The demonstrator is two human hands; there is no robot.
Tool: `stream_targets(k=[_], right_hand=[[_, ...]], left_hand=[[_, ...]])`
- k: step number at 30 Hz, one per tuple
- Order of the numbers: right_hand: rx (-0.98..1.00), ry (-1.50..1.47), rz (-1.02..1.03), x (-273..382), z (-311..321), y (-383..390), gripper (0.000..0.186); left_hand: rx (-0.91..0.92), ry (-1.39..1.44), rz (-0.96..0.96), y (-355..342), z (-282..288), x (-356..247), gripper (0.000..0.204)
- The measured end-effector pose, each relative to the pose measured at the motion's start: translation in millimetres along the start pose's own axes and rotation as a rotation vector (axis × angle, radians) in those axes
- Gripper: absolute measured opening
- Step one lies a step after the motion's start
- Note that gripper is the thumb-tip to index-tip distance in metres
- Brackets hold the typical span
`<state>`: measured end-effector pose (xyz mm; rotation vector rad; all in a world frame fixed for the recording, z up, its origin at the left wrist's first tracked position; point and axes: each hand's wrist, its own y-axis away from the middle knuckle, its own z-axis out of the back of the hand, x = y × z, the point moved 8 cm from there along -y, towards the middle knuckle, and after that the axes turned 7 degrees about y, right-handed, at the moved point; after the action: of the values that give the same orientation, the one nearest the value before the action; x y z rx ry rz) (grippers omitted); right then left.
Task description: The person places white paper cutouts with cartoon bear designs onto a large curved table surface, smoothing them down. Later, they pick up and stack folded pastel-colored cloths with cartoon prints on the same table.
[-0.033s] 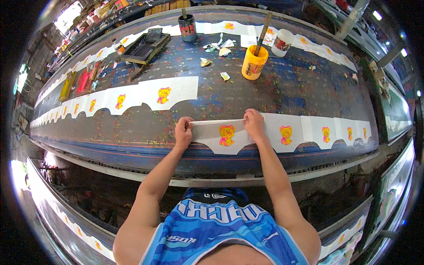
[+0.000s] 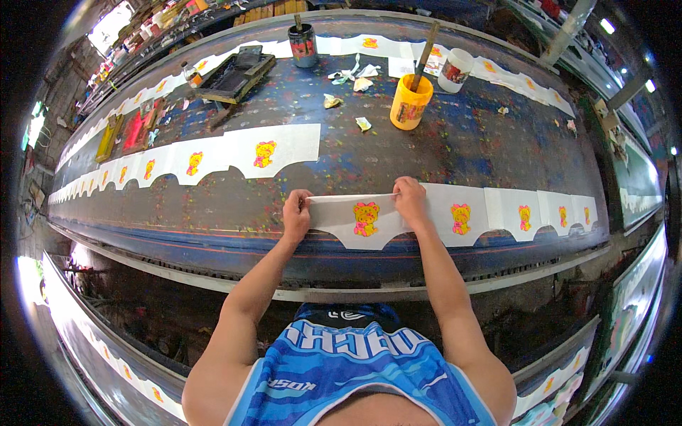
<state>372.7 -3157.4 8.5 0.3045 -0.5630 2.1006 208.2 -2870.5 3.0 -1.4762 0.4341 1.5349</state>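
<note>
Panel (image 2: 339,219), white with bear print (image 2: 366,219), between hands: left hand (image 2: 297,213) pinching far left corner in fingers, right hand (image 2: 410,204) pinching far edge rightward.

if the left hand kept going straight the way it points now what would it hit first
Probably the right end of the bear-print sheet in the row just beyond the left hand. It lies flat, so a raised hand might pass above; height is hard to judge.
</note>
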Motion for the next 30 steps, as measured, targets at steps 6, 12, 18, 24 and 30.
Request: stream_targets(k=[6, 12, 18, 24, 30], right_hand=[[0.036, 0.094, 0.117, 13.8, 19.2, -22.4, 0.014], [0.243, -0.136, -0.136, -12.5, 6.9, -68.7, 0.024], [0.548, -0.14, 0.037, 3.3, -3.1, -60.7, 0.042], [0.51, -0.042, -0.019, -8.1, -3.2, -73.3, 0.03], [0.206, -0.144, -0.225, -34.5, 14.0, -134.5, 0.025]], left_hand=[[-0.022, -0.083, 0.049, -21.6, 2.2, 6.9, 0.009], [0.032, -0.023, -0.023, -84.6, -18.6, 19.3, 0.02], [0.008, 0.071, -0.041, -118.4, -17.3, 23.8, 0.022], [0.009, 0.007, 0.03, -143.5, -7.3, 34.7, 0.02], [-0.02, -0.073, 0.065, -178.0, -10.1, 55.4, 0.024]])
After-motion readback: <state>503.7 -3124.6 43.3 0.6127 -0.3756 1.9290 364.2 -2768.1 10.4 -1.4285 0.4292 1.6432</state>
